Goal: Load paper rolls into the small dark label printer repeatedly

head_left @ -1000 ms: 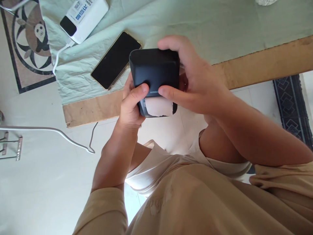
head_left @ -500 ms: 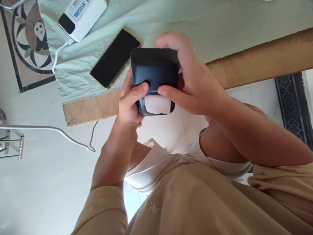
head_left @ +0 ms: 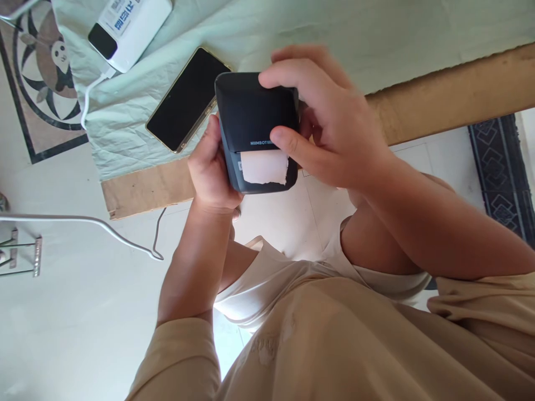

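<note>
A black label printer [head_left: 259, 111] marked NIIMBOT is held up in front of the table's edge. From its slot hangs a strip of white paper [head_left: 264, 167] with a ragged end. My left hand [head_left: 212, 172] grips the printer's left side from beneath, thumb up along the side and the other fingers hidden. On the right side, my right hand [head_left: 330, 117] has its thumb on the front just above the paper and its index finger at the lid's top edge. Its remaining fingers are bent, partly out of sight behind the printer.
A dark-screened phone [head_left: 188, 100] lies on the pale green cloth [head_left: 418, 50], left of the printer. Beyond it is a white power bank [head_left: 129, 33] with a white cable [head_left: 87, 103] plugged in. A bare wooden strip [head_left: 451, 94] edges the table. A white hanger-like wire [head_left: 83, 219] extends at left.
The printer has tipped, showing more of its lid. My left thumb has left the front for the side. My right index finger has come down onto the top edge.
</note>
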A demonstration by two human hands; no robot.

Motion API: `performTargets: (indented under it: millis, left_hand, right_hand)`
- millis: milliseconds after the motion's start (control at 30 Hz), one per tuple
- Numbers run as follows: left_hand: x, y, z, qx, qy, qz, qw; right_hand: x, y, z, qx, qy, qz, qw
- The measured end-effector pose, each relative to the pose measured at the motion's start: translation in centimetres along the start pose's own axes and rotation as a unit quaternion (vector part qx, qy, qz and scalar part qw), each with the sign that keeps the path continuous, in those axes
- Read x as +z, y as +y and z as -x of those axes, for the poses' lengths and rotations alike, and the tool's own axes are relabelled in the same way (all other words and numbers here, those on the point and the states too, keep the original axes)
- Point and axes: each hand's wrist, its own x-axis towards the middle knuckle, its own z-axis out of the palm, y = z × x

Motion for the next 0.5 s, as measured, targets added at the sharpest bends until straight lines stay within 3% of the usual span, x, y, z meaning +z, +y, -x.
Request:
performTargets:
  millis: [100, 233, 400, 500]
  left_hand:
    - [-0.4, -0.2, 0.0, -0.02, 0.02, 0.005, 1.0]
    - [-1.1, -0.5, -0.2, 0.009, 0.043, 0.026, 0.999]
    - [-1.0, -0.1, -0.1, -0.017, 0.006, 0.03, 0.999]
    - [-0.3, 0.1, 0.1, 0.027, -0.02, 0.028, 0.999]
  right_hand:
    - [-0.1, -0.3, -0.2, -0.028, 0.026, -0.011, 0.999]
    - [-0.2, -0.8, -0.3, 0.006, -0.01, -0.004, 1.0]
    - [-0.5, -1.0, -0.5, 0.007, -0.029, 0.006, 1.0]
    - [-0.6, -1.2, -0.5, -0.004, 0.03, 0.037, 0.999]
